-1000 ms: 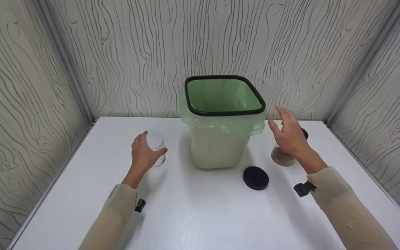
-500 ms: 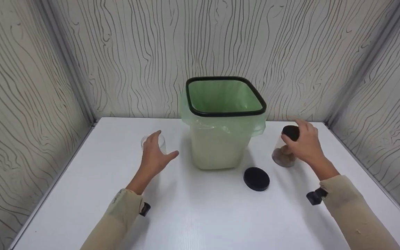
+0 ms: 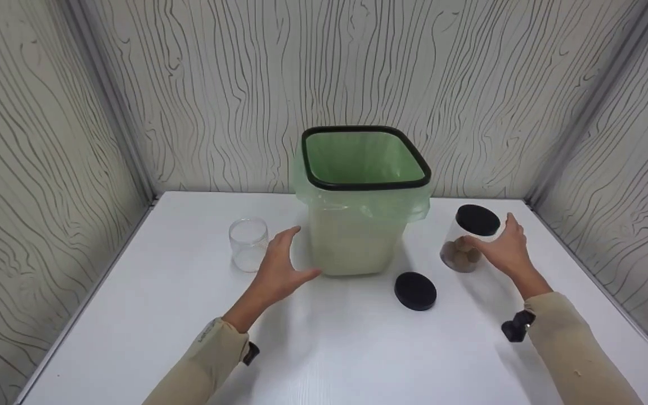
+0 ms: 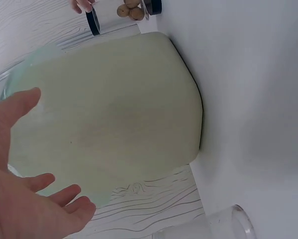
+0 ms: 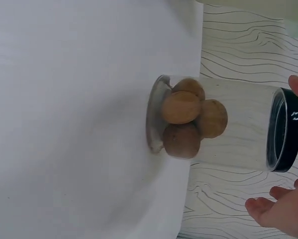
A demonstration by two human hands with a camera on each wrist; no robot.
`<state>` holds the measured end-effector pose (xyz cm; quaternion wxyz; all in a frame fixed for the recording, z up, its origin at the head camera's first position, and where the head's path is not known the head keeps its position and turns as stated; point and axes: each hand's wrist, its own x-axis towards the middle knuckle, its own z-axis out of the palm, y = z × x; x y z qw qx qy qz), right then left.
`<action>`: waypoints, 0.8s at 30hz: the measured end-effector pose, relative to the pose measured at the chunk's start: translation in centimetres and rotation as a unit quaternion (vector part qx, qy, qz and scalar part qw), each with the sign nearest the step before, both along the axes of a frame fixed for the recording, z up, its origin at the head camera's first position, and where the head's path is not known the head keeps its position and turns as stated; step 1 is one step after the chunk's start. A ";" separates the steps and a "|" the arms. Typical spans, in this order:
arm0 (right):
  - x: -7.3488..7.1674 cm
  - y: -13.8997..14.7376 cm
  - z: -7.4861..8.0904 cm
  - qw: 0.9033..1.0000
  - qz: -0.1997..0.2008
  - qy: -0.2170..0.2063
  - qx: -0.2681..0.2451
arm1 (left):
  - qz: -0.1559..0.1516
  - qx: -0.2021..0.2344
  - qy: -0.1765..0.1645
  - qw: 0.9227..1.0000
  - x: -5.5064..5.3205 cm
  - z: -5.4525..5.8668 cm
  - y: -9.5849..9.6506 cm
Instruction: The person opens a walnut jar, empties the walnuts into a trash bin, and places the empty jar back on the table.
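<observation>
Flanking 1 bin (image 3: 355, 239), 2 hands (image 3: 276, 273) (image 3: 507, 247), fingers spread, hover near 2 jars (image 3: 247, 244) (image 3: 459, 242), 1 lidded.

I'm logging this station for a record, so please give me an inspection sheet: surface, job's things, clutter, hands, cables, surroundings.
Surface: white table.
Job's things: capped jar, upright, with round brown pieces inside; lidless transparent jar, upright, left of the bin; loose black lid, flat on the table; bin has a green liner and black rim.
Clutter: nothing seen.
Hands: left hand near the bin, thumb and fingers apart, holding nothing; right hand at the capped jar's top, thumb and fingers spread, contact unclear.
Cables: nothing seen.
Surroundings: panels with wood-grain pattern on three sides.
</observation>
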<state>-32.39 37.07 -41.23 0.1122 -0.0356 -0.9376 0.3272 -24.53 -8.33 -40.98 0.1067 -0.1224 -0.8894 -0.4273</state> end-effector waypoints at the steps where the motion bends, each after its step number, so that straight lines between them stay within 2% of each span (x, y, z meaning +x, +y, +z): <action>1: -0.1 0.1 -0.3 1.000 0.001 -0.006 -0.015 | -0.004 0.002 -0.004 1.000 0.1 0.0 0.2; 7: -0.8 0.1 -1.5 0.993 0.007 -0.053 -0.109 | -0.023 0.021 -0.042 0.999 0.7 -0.4 1.4; 14: -1.4 0.0 -2.9 0.973 0.029 -0.059 -0.221 | -0.054 0.035 -0.061 0.996 1.2 -1.1 2.7; 24: -2.4 -0.2 -4.4 0.964 0.029 -0.058 -0.257 | -0.086 0.035 -0.067 0.993 1.7 -1.5 4.3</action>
